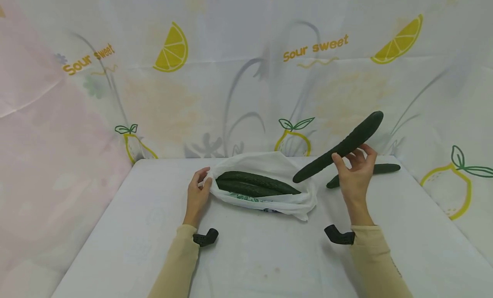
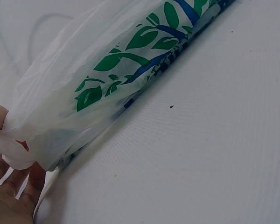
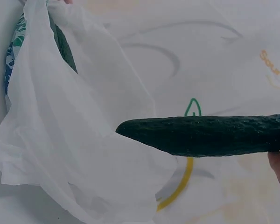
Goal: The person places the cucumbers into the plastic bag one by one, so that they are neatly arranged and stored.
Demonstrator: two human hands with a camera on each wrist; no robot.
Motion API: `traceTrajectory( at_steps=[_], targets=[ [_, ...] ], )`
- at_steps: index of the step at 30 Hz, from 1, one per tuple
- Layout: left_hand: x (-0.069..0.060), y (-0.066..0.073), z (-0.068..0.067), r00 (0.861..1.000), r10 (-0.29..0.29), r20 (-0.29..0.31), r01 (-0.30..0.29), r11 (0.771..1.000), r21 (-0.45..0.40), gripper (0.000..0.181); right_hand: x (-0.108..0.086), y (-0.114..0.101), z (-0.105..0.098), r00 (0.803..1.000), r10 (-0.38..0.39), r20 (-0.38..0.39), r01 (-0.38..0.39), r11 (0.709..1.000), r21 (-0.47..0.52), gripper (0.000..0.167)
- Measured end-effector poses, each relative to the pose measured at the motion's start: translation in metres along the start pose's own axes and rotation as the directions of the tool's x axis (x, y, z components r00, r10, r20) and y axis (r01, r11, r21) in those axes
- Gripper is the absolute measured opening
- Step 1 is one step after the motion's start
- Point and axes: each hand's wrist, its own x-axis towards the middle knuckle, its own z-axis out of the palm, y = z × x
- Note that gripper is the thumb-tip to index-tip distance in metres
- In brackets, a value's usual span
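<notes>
A white plastic bag point(image 1: 285, 207) with green and blue print lies on the table, its mouth open, with cucumbers point(image 1: 250, 184) inside. My left hand point(image 1: 198, 197) pinches the bag's left end, and the left wrist view shows thumb and fingers point(image 2: 19, 191) on the gathered plastic. Above the table, to the right of the bag, my right hand point(image 1: 356, 178) holds a cucumber point(image 1: 343, 148) tilted, its lower left end near the bag's right edge. In the right wrist view this cucumber point(image 3: 210, 135) stands in front of the bag point(image 3: 74, 126).
Another cucumber point(image 1: 386, 168) lies on the white table point(image 1: 154, 246) behind my right hand, partly hidden by it. A printed cloth backdrop point(image 1: 231, 97) with lemon drawings rises at the table's back edge. Black devices point(image 1: 339, 235) are strapped at both wrists.
</notes>
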Motion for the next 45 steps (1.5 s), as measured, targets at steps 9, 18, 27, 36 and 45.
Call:
traceTrajectory(
  at_steps=[9,18,27,36,45],
  targets=[
    [-0.002,0.005,-0.001,1.0,0.019,-0.007,-0.019,1.0,0.012,0.038,-0.012,-0.008,0.016,0.991,-0.061,0.117,0.076,0.989,-0.126,0.06],
    [0.004,-0.012,0.002,0.999,0.041,-0.025,-0.041,0.999,0.008,0.036,-0.02,0.004,0.022,0.956,-0.154,0.248,0.242,0.895,-0.376,0.059],
    [0.003,-0.011,0.003,0.999,0.029,-0.034,-0.029,1.0,-0.001,0.033,-0.032,-0.006,0.044,0.885,-0.248,0.395,0.404,0.831,-0.382,0.053],
    [0.003,-0.011,0.002,0.997,0.058,-0.051,-0.059,0.998,-0.005,0.035,-0.036,0.012,0.048,0.804,-0.302,0.512,0.523,0.769,-0.367,0.051],
    [0.002,-0.012,0.002,0.997,0.046,-0.056,-0.047,0.999,-0.011,0.034,-0.04,0.028,0.052,0.742,-0.301,0.599,0.585,0.727,-0.359,0.053]
  ],
)
